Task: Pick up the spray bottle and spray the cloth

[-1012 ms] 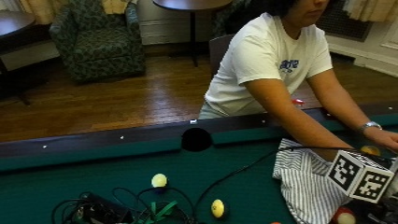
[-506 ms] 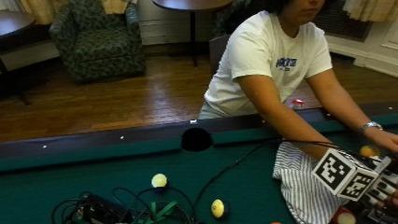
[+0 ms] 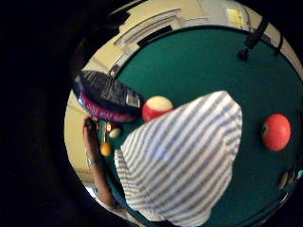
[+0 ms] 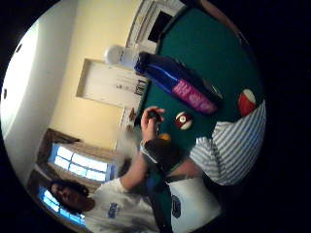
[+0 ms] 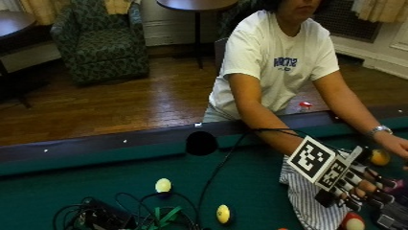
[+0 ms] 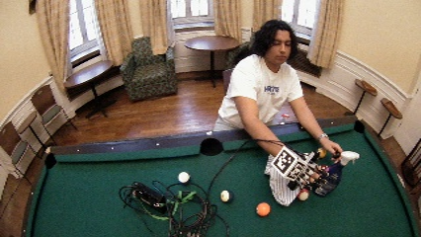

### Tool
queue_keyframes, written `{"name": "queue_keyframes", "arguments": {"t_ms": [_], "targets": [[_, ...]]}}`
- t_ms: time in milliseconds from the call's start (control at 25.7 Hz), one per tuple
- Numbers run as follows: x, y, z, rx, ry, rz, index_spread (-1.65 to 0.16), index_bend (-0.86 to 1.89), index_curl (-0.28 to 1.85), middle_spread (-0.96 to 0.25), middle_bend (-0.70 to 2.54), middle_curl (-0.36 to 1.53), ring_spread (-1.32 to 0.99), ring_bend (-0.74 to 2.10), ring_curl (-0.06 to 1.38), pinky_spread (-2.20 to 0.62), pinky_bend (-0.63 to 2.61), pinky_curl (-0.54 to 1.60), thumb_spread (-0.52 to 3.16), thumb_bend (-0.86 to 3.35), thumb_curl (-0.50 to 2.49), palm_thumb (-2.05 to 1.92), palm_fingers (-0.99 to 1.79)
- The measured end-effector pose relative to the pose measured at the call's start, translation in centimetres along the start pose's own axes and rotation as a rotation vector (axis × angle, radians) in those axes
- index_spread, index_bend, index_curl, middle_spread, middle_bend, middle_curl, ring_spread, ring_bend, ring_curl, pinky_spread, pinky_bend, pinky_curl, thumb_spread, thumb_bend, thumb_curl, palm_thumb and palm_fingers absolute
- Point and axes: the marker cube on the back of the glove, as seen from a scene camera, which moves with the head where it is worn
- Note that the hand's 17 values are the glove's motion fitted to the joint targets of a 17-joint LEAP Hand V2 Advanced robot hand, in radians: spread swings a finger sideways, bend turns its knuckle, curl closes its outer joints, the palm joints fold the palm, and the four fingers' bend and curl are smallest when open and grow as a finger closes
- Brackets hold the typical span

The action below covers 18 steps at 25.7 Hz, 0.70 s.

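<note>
bottle: I see one spray bottle (image 4: 181, 86), dark blue body, pink label, white spray head (image 6: 347, 157); it lies tilted on the green bench (image 6: 99, 177) at the person's right end, just beside the cloth.
cloth: one, white with blue stripes (image 3: 184, 161), spread flat on the felt, a red-and-white ball (image 3: 156, 108) at its edge.
hands: gloved right hand (image 5: 357, 184) sits over the cloth's edge next to the bottle, fingers stretched toward it; I cannot tell whether they close on it. Bare left hand (image 4: 151, 121) pinches a small dark thing near the bottle's head.
balls: wide view gives me a white (image 6: 184, 177), a yellow-striped (image 6: 226, 196), an orange (image 6: 263, 209); more by the cloth.
cables: one tangle (image 6: 171, 202) mid-bench.
</note>
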Motion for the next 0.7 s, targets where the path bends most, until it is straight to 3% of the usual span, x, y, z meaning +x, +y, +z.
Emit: {"name": "queue_keyframes", "arguments": {"t_ms": [700], "targets": [[-5.6,5.2,-5.6,-0.049,0.351,-0.356,-0.48,0.13,0.26,-0.19,0.18,0.33,-0.22,0.19,0.29,0.15,0.36,0.36,0.84,-0.04,0.38,0.34,0.06]]}}
